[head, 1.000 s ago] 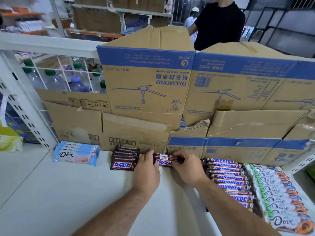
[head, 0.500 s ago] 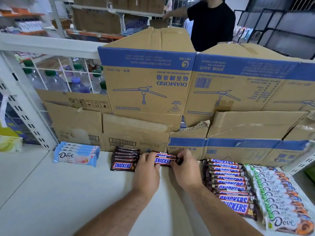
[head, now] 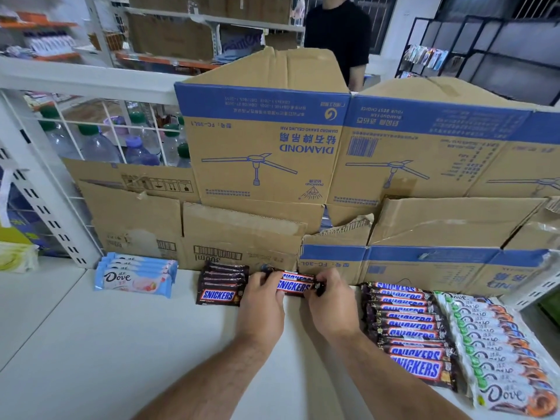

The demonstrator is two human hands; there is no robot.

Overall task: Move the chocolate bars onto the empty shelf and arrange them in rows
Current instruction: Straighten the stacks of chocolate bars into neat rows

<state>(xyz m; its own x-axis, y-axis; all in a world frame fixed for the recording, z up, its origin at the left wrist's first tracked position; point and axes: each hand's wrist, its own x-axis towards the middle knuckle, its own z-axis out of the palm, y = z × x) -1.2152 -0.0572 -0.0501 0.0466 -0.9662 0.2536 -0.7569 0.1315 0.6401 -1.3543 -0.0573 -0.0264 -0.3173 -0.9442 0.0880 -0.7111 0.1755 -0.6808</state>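
Within the last second the hands have hardly travelled, but the stack of Snickers bars between them has been turned. Before, it showed mostly dark wrapper edges; now the blue label of the top bar faces up and can be read. The left hand holds the left end with curled fingers, and the right hand pinches the right end, so both are grasping the stack. It lies at the back edge of the white shelf, close to the cardboard wall and just beside the short Snickers row on its left. I cannot tell whether the two touch. The blue Dove bars stand further left along the same back edge. The long Snickers row and the green Dove row fill the right side. I judge that the stack is now squared and faces the right way, so it can be set down here to start a new row, which is not yet released.
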